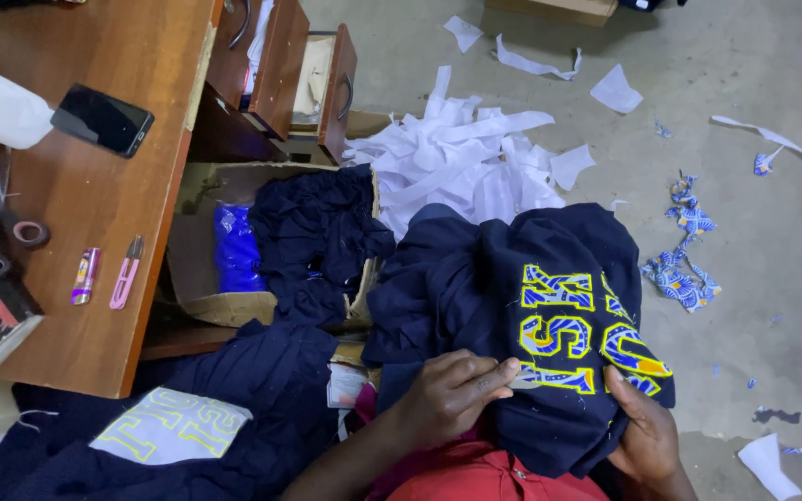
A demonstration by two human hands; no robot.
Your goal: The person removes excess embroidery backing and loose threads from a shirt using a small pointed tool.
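Head view: the navy garment (pixel 512 306) lies on the person's lap, right of the wooden desk (pixel 95 204); the left hand (pixel 452 394) pinches at its yellow-blue lettering (pixel 559 325), the right hand (pixel 647 436) grips its edge; peeling seems underway, needing careful fingertip pulls

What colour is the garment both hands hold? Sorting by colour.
Navy garment with blue-and-yellow patterned appliqué; head view.

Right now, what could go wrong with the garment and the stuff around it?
1. The left hand pinches at the edge of the appliqué letters on the navy garment; a hard tug might fray the stitching.
2. White backing strips litter the floor: a possible slip hazard.
3. The phone lies near the desk edge and might get knocked off.
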